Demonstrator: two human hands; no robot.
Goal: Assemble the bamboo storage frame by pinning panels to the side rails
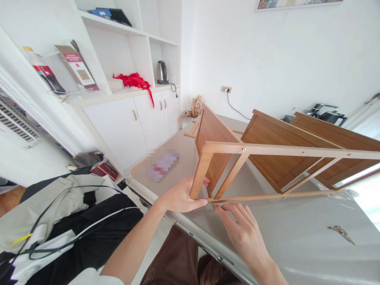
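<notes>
A wooden shelf rack [276, 148] lies on its side on the grey table, its slatless brown panels standing up between the side rails. My left hand [184, 196] grips the near left corner of its frame, thumb on the lower rail and fingers behind the end post. Just right of that, my right hand [242, 225] pinches a small metal piece [213, 206] at the lower rail. Its tip meets the rail's edge; too little shows to tell whether it is a bolt or a key. Several long metal bolts [341, 234] lie on the table at the right.
The grey table [297, 253] runs under the rack. A blurred packet [163, 165] and a small wooden piece [192, 130] lie at its left side. Clothes [68, 198], cables and a power strip [44, 253] are at the left. Behind stands a white cabinet [118, 122] with a kettle [162, 72].
</notes>
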